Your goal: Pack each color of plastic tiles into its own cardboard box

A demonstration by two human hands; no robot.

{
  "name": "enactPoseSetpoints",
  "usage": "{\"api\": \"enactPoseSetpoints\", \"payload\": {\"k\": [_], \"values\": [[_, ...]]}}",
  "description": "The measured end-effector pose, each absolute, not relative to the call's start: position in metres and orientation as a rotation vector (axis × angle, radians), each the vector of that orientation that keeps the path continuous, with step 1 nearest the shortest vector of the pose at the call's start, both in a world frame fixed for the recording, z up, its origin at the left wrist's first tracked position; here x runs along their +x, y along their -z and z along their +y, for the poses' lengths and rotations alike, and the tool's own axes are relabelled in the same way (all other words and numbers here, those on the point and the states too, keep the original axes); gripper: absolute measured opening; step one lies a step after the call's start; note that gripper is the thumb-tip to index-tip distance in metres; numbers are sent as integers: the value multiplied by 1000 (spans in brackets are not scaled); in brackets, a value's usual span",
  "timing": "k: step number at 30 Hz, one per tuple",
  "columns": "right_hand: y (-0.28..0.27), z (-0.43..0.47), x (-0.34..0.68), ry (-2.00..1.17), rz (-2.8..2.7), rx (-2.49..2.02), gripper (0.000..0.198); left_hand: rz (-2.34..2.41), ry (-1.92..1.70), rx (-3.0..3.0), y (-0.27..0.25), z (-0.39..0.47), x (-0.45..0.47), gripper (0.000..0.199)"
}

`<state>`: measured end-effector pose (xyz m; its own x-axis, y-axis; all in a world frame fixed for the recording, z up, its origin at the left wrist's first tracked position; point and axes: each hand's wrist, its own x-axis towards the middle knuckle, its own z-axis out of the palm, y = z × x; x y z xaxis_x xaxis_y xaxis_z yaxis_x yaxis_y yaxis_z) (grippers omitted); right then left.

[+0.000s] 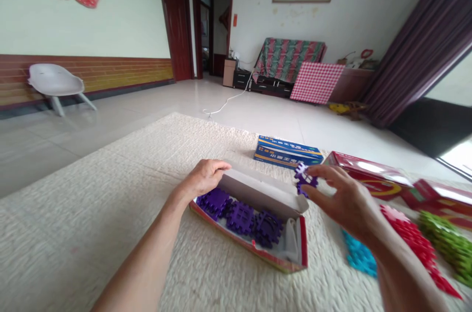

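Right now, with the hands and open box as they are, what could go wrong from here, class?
1. The right hand pinches one purple piece between thumb and fingers, so it might slip and drop.
2. The raised flap of the box could fold down over the pieces inside if the left hand at it slips.
3. The right forearm appears close to the teal pieces and might brush them.

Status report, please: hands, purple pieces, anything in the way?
Left hand at flap. Right hand pinching purple piece. Other purple pieces in box. Possible obstacle: raised flap.
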<state>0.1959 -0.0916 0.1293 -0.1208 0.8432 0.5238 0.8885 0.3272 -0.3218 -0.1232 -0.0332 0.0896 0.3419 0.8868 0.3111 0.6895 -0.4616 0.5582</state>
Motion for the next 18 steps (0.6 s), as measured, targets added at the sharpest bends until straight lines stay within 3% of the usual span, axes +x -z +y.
{"api": "enactPoseSetpoints", "payload": {"k": [7,18], "values": [[-131,-131,119,-340,-2235,-1264,18,1161,-886,2528,-87,-34,-121,34],[-129,-132,132,-334,-2435,-1437,26,1205,-781,2527,-92,-38,-119,36]]}}
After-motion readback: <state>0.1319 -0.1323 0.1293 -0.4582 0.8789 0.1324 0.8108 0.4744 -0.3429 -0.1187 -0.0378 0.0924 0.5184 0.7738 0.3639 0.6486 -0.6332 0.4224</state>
